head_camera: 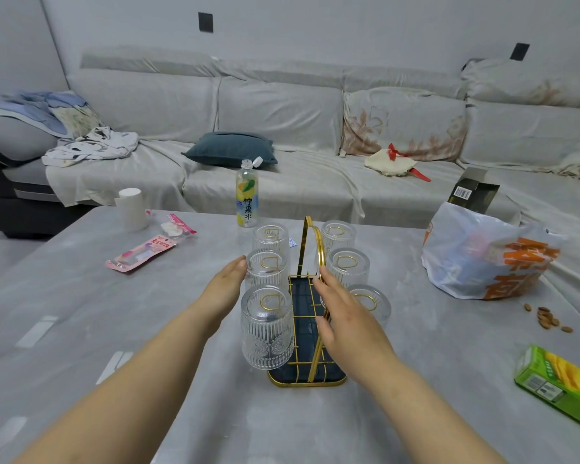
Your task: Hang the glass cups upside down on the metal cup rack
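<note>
A gold metal cup rack (307, 380) with a dark tray base and a tall loop handle stands mid-table. Several ribbed glass cups hang upside down on its prongs, in a row on each side; the nearest left cup (268, 333) is the largest in view, and a near right cup (375, 303) is partly hidden behind my right hand. My left hand (226, 286) is flat with fingers together, its tips at the middle left cup (267, 267), holding nothing. My right hand (344, 316) lies over the rack's right side, fingers extended beside the handle, gripping nothing that I can see.
A lemon drink bottle (247, 195) stands behind the rack. Pink packets (141, 254) and a white paper cup (131, 209) lie far left. A printed plastic bag (486, 256), loose nuts (546, 318) and a green box (563, 386) sit at right. A grey sofa (282, 112) runs behind the table.
</note>
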A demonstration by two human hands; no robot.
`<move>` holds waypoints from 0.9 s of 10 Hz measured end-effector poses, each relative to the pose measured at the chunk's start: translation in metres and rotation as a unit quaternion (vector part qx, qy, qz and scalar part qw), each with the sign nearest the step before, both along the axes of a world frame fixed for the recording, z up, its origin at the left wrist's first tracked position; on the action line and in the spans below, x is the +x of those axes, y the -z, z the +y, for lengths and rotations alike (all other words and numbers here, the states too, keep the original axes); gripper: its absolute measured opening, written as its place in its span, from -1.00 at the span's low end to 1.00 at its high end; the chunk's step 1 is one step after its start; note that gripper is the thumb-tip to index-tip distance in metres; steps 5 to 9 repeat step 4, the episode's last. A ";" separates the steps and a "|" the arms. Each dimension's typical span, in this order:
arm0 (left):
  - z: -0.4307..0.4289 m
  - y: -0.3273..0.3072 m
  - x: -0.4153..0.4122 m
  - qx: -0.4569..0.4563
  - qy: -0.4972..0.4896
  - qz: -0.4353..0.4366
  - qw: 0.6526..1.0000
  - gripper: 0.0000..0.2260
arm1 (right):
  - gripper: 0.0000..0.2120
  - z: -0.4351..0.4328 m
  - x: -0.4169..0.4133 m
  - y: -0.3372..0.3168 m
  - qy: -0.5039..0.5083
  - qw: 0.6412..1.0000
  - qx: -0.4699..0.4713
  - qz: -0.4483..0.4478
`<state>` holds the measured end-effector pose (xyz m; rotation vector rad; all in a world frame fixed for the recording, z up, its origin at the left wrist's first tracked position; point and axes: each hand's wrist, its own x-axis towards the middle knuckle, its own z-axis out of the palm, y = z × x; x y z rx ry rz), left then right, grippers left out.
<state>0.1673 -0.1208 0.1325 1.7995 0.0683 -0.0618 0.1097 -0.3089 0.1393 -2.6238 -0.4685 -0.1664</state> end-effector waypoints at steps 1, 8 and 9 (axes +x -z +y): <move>0.001 0.001 0.001 -0.005 -0.008 0.007 1.000 -0.60 | -0.47 0.001 0.000 -0.001 -0.003 1.000 -0.001 -0.003; 0.016 0.048 -0.056 0.088 -0.161 -0.047 0.982 -0.74 | -0.75 -0.002 -0.035 0.019 0.081 0.956 0.074 -0.273; 0.016 0.048 -0.056 0.088 -0.161 -0.047 0.982 -0.74 | -0.75 -0.002 -0.035 0.019 0.081 0.956 0.074 -0.273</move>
